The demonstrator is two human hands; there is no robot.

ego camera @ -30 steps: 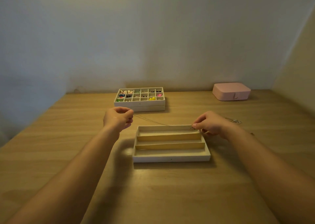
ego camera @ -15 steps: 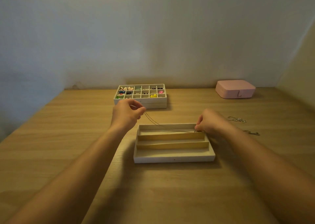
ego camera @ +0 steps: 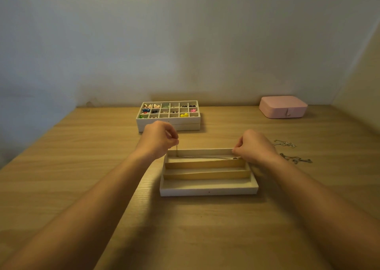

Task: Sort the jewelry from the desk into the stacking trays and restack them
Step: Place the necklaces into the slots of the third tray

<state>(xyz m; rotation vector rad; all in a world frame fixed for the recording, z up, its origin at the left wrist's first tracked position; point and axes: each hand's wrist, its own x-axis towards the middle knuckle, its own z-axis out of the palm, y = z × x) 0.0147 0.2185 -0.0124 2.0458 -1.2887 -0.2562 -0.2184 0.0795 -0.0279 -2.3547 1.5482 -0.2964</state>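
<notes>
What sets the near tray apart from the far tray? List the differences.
The near tray has three long channels; the far tray is a grid of small cells. The near tray holds only a chain in its back channel; the far tray holds many colourful pieces. The near tray sits on the desk; the far tray rests on another tray. Both are off-white rectangles.
</notes>
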